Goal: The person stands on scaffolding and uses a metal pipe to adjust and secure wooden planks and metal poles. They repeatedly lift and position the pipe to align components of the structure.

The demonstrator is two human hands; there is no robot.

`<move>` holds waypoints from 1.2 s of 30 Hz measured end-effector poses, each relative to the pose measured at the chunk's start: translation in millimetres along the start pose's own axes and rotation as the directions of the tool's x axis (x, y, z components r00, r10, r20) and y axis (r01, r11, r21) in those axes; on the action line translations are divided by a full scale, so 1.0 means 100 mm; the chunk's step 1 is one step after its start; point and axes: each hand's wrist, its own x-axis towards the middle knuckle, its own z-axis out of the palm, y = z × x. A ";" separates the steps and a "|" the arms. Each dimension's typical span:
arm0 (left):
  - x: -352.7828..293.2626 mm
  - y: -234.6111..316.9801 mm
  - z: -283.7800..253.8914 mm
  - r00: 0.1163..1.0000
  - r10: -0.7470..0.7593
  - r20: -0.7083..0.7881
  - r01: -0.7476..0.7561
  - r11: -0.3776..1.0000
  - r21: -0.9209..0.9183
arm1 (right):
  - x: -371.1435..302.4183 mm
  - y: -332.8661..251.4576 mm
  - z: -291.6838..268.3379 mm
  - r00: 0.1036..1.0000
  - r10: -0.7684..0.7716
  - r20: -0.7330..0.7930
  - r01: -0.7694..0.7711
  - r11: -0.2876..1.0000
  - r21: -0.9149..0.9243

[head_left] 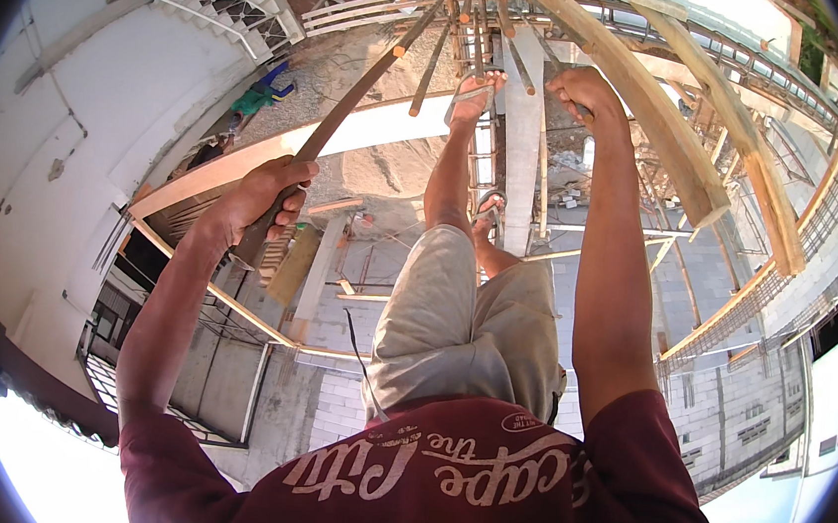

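- Your left hand (270, 197) encloses the dark bar (359, 89), angled toward 1 o'clock: a slipping grip could unbalance you.
- Right hand (587, 93): curled around an apparent slim rod (585, 116).

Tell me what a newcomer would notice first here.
Probably the height: at upper centre, a sandaled foot rests beside dark rods, with the sandy ground well below. Next, the long dark bar in the left hand, slanting up from left of centre. Then the thick timber beams at upper right.
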 end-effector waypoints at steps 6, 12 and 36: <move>-1.19 -0.64 0.21 0.999 0.008 0.045 0.010 0.924 -0.383 | 0.06 -0.05 -0.02 0.999 0.038 0.012 -0.036 0.991 -0.132; -2.02 -1.13 0.39 0.987 -0.088 0.133 0.147 0.822 -0.549 | 0.07 -0.04 -0.01 1.000 -0.024 0.014 0.027 0.975 -0.221; -0.56 -0.37 1.21 0.954 0.195 0.229 0.020 0.720 -0.694 | 0.11 0.00 0.01 0.999 0.017 0.040 -0.015 0.999 -0.043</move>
